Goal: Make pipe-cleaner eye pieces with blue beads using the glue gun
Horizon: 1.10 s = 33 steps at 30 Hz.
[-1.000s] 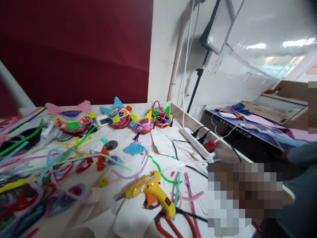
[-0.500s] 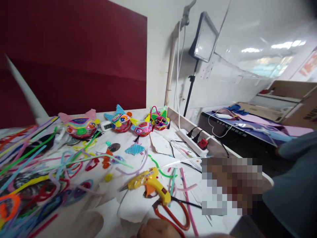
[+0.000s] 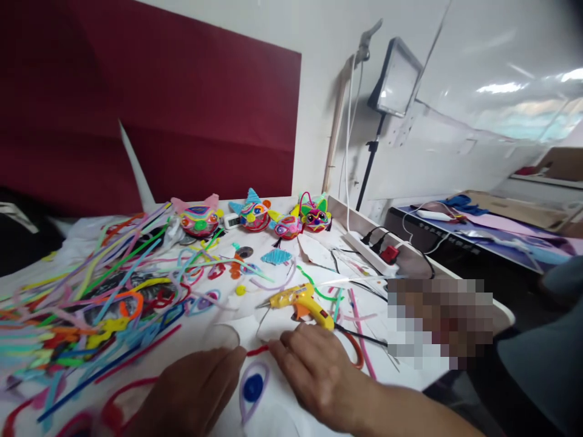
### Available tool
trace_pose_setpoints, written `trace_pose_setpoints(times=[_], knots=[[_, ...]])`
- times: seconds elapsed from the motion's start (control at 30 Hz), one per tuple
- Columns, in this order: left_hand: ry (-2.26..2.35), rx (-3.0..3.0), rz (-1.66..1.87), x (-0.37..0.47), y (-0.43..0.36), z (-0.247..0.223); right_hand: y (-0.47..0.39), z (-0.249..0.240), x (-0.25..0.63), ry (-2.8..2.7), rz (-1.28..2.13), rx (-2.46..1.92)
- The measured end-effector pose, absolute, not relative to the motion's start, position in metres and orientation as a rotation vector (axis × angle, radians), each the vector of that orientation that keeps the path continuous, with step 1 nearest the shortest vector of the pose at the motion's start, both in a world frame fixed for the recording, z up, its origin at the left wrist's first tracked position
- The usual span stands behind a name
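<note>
A short stretch of red pipe cleaner [image 3: 256, 351] shows between my two hands, just above the white tabletop. My left hand [image 3: 194, 385] is closed at its left end, the fingers pressed together. At its right end my right hand [image 3: 314, 373] grips with curled fingers. Under the gap lies an eye-shaped piece [image 3: 253, 388], with a lilac outline and a blue centre. Beyond my right hand a yellow glue gun [image 3: 298, 298] rests on its side, nozzle to the left. The orange scissors handle [image 3: 357, 347] is partly hidden behind that hand.
Loose colourful pipe cleaners [image 3: 113, 291] cover the left side. Several decorated animal heads [image 3: 200, 221] stand along the back, near a blue fin-shaped piece [image 3: 276, 257]. A white power strip [image 3: 371, 252] with cords runs along the right rim. At far right is a person's sleeve [image 3: 542, 358].
The view has swung left and down, so things appear shifted rightward. Both hands have come into fuller view, with the red pipe cleaner between them. The glue gun stays lying on the table.
</note>
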State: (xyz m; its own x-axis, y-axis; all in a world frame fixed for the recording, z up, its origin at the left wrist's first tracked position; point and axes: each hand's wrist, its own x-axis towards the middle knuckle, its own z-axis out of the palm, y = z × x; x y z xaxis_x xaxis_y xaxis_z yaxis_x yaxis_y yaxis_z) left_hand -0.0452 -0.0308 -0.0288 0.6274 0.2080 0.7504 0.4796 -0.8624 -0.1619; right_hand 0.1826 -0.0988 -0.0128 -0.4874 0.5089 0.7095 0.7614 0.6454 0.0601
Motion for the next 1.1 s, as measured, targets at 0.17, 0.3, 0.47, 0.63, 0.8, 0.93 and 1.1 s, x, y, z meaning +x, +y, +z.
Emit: trace_pose_setpoints(times=[0.17,0.3,0.47,0.63,0.8,0.93,1.1], knots=[[-0.438,-2.428,-1.043,-0.042,-0.026,-0.026,-0.097,-0.019,0.179,-2.196,-0.558,-1.013],[-0.412,-2.384,-1.058,-0.04,-0.02,-0.033,-0.097,-0.021,0.178,-2.21,-0.575,-1.008],[-0.441,-2.391,-1.11,-0.04,-0.016,-0.04,-0.098,-0.024,0.178,-2.205,-0.569,-0.988],[-0.416,-2.368,-1.121,-0.04,-0.019,-0.036,-0.097,-0.023,0.174,-2.158,-0.575,-0.957],[-0.402,-2.361,-1.107,-0.036,-0.027,-0.027,-0.095,-0.023,0.17,-2.08,-0.632,-0.928],[-0.404,-2.359,-1.127,-0.034,-0.026,-0.027,-0.096,-0.021,0.167,-2.161,-0.558,-1.022],[-0.416,-2.383,-1.118,-0.034,-0.025,-0.027,-0.09,-0.01,0.165,-2.305,-0.564,-1.145]])
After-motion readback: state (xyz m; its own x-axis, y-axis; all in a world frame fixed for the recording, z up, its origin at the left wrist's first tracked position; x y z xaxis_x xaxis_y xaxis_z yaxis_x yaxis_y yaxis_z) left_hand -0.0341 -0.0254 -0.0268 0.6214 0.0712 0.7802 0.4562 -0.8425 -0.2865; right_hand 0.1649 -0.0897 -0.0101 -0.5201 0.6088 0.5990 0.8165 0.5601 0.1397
